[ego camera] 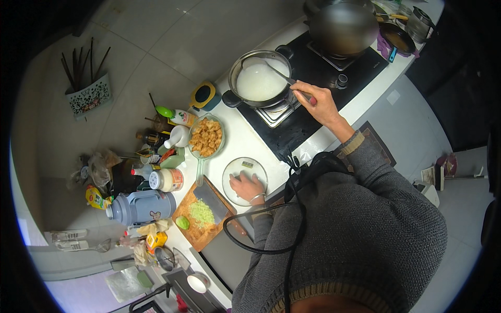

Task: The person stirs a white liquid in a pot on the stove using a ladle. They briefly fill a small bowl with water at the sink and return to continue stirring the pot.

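My right hand grips the handle of a metal ladle, whose bowl end dips into white liquid in a black-handled pot on the cooktop. Over a round glass lid lying on the counter rests my left hand, fingers spread; whether it grasps the knob beneath is hidden. Beside the lid, a cleaver lies on a wooden cutting board with finely chopped pale green vegetable and a green piece. A handled strainer bowl of fried golden chunks stands above the board.
A large pan sits on the far burner of the black cooktop. Bottles, a white-lidded jar and a blue thermos jug line the wall side. A black cable loops before my body. A small bowl stands near the sink.
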The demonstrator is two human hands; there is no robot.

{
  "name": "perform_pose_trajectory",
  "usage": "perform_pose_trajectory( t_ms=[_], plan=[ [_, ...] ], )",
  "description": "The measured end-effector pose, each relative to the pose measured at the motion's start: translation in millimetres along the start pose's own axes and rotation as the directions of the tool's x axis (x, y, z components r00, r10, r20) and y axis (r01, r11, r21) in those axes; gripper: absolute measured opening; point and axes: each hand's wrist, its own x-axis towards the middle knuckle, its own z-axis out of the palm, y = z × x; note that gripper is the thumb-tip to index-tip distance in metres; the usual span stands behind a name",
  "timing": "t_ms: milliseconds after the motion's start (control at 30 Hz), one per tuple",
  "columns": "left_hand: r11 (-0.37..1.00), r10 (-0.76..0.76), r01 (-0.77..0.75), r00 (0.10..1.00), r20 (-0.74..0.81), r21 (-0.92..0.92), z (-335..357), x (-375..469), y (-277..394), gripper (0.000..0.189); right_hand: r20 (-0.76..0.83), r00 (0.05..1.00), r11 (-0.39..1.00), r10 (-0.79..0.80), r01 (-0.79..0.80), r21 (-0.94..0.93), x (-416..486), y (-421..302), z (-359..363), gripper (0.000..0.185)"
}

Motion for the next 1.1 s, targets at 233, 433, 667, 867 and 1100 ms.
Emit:
perform_pose_trajectory(
  t_ms=[233, 433, 667, 867, 1100],
  plan=[
    [1.000, 0.002, -0.002, 1.000, 0.000, 0.005, 1, 0, 0, 0.048, -0.034, 0.992, 0.983, 0.121, -0.115, 0.142, -1, -10, 5, 0.019],
    [1.000, 0.000, 0.000, 1.000, -0.002, 0.008, 0, 0, 1, 0.047, -0.020, 0.851, 0.767, 0.524, -0.462, 0.446, 5, -14, 2, 0.022],
    [1.000, 0.004, -0.004, 1.000, -0.006, 0.015, -3, -1, 3, 0.048, -0.032, 0.694, 0.551, 0.720, -0.542, 0.635, 17, -16, -19, 0.029],
    [1.000, 0.019, -0.019, 1.000, -0.023, 0.024, -2, -2, 3, 0.048, -0.050, 0.688, 0.534, 0.724, -0.513, 0.672, 19, -20, -32, 0.029],
    [1.000, 0.007, -0.007, 1.000, -0.009, 0.015, -3, -1, 3, 0.047, -0.142, 0.710, 0.575, 0.690, -0.417, 0.704, 22, -28, -40, 0.027]
  ],
)
